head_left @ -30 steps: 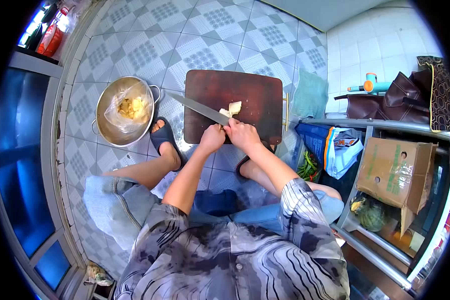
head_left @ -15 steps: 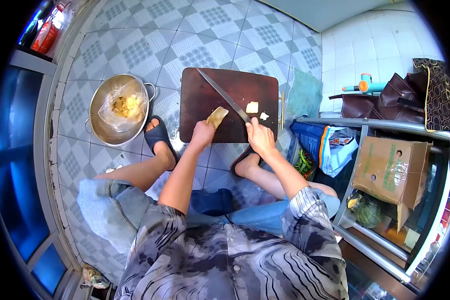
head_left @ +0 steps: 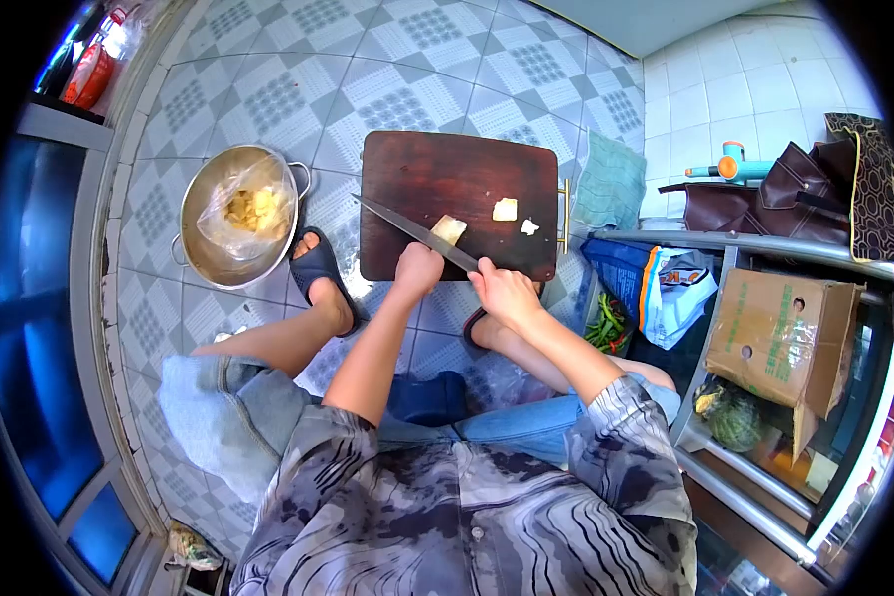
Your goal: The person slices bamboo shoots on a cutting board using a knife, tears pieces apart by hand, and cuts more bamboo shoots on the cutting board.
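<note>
A dark red-brown cutting board (head_left: 437, 169) lies on the floor in front of me. My right hand (head_left: 507, 296) is closed on the handle of a long knife (head_left: 407, 226), whose blade points to the upper left. The blade crosses a pale, brown-edged food piece (head_left: 448, 229) over the board's near part. My left hand (head_left: 419, 270) is closed round the near end of this piece, just below the blade. Two loose pale bits, a larger chunk (head_left: 505, 209) and a small scrap (head_left: 529, 227), lie on the board's right side.
Left of the board stands a two-handled metal pot (head_left: 195, 221) with a plastic bag of yellowish pieces (head_left: 258, 211). A green cloth (head_left: 609, 179) is at the right. Beyond it, a rack holds a cardboard box (head_left: 780, 333), with green peppers (head_left: 606, 323) nearby. My slippered feet flank the board.
Both hands first moved apart, uncovering the held piece and the loose bits. Since then the knife has come left and lower, across the piece, bringing my right hand closer to my left.
</note>
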Motion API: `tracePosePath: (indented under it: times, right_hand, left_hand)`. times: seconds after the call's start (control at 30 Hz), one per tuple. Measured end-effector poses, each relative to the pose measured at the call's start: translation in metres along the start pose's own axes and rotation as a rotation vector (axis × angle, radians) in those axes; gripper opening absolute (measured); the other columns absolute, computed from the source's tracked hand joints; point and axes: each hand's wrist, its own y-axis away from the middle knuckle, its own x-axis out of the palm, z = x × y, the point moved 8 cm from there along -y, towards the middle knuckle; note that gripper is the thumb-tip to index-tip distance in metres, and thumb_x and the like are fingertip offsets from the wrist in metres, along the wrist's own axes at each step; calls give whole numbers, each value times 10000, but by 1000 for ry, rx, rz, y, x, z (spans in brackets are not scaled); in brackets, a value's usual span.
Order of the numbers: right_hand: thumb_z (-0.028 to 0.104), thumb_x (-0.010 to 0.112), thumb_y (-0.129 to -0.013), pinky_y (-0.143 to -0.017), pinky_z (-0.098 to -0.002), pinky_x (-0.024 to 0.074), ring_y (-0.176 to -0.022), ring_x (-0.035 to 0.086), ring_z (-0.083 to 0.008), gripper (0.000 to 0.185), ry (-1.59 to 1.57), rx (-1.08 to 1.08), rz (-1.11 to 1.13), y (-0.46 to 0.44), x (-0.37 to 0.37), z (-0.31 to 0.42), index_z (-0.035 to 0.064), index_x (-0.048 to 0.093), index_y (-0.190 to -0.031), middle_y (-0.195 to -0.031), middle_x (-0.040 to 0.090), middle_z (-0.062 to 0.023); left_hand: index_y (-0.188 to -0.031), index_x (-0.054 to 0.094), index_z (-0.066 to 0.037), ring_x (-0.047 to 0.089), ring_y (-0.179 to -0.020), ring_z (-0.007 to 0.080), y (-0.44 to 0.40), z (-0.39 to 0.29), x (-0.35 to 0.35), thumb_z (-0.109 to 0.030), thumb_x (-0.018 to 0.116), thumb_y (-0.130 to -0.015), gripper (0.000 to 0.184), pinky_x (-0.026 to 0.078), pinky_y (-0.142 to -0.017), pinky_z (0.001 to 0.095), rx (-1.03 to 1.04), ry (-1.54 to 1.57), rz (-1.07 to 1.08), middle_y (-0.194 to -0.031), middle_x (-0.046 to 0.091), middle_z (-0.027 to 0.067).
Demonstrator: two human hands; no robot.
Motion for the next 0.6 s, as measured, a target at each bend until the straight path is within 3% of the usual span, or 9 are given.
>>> tracePosePath:
  times: [0.1,0.33,0.4,0.43,0.5,0.57,0.6]
  right_hand:
    - [337,420,-920,-592,-491,500,-667,622,-392,297,30,-32,-14,-7,2,2,42,441,-891,-702,625,-198]
    - [317,448,-902,-567,-468,507,-646,631,-361,263,42,-155,-130,-48,7,27,55,465,-914,-719,634,-171]
    - [321,449,-902,-566,-465,508,-650,632,-358,267,35,-160,-157,-41,10,22,55,461,-912,-731,636,-167]
    - [326,449,-902,-566,-463,509,-653,633,-355,271,33,-171,-178,-37,7,18,55,458,-911,-743,639,-164]
    - [369,462,-894,-548,-457,522,-651,648,-335,331,131,-92,-121,-20,10,-7,39,465,-913,-767,646,-173]
    - [361,464,-895,-556,-462,520,-660,647,-340,313,157,-104,-108,-3,12,-32,49,459,-912,-773,646,-171]
    - [361,464,-895,-556,-462,520,-660,647,-340,313,163,-104,-106,-1,13,-35,49,459,-912,-773,646,-171]
  left_hand:
    - [-903,647,36,590,-887,427,19,-24,-10,-248,479,-838,336,476,-789,459,131,-171,-58,-890,602,297]
    - [-846,629,69,592,-861,433,15,-18,-4,-219,471,-840,329,470,-770,485,235,-191,-80,-862,601,297]
    - [-807,610,75,588,-512,253,-6,3,3,-190,481,-821,295,449,-475,374,217,61,-55,-610,592,180]
    - [-807,610,75,588,-512,253,-4,-4,-3,-190,481,-821,295,449,-475,374,220,64,-61,-610,592,180]
    - [-713,575,38,456,-409,128,9,-4,-3,-182,482,-826,264,343,-378,314,98,234,17,-516,485,57]
    - [-680,548,2,433,-395,120,16,-5,0,-190,496,-828,247,321,-369,301,32,315,49,-499,442,25]
    - [-779,575,44,527,-598,254,11,-2,4,-200,504,-826,259,400,-538,370,50,215,59,-657,529,148]
